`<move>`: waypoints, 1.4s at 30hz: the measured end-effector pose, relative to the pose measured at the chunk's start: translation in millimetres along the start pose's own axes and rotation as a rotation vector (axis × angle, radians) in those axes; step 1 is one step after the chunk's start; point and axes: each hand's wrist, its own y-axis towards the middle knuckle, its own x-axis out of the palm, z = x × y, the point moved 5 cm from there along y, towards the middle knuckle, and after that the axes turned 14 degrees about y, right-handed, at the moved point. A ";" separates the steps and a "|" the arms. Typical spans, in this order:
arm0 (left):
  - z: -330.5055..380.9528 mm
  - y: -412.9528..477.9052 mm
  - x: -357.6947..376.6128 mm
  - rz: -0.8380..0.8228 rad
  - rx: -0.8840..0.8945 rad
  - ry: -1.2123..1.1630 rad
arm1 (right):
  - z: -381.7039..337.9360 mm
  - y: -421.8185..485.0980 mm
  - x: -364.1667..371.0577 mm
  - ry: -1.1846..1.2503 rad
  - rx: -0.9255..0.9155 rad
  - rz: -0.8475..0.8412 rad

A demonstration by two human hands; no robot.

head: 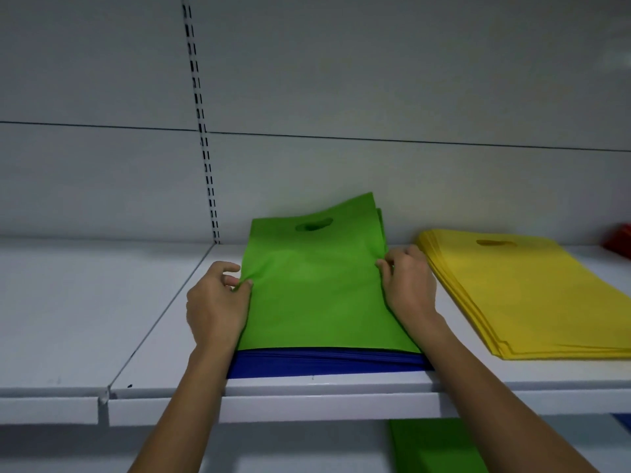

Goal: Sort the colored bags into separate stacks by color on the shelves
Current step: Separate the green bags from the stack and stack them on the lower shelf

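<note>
A green bag (317,285) with a cut-out handle lies on top of a stack of blue bags (324,361) on the white shelf (170,319). My left hand (218,302) pinches the green bag's left edge. My right hand (408,285) pinches its right edge. More green layers show at the bag's far right corner, which curls up against the back wall. To the right lies a stack of yellow bags (532,295).
A red thing (619,238) peeks in at the far right of the shelf. Green bags (430,445) lie on a lower shelf below. A slotted upright (201,131) runs up the grey back wall. The shelf's left section is bare.
</note>
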 end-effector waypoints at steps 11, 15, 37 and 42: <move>19.8 -9.8 -21.5 -0.008 0.269 0.130 | -18.9 4.3 -29.2 0.098 -0.182 0.009; 44.7 -45.9 -23.0 -0.079 0.304 0.108 | -1.9 -9.2 -72.4 0.105 -0.248 -0.009; 115.2 -474.4 75.4 -0.489 0.473 -0.156 | 289.3 -283.5 -352.1 -0.152 0.234 -0.190; 81.0 -478.8 106.2 -0.545 0.467 -0.054 | 310.8 -293.4 -316.4 -0.140 0.267 -0.271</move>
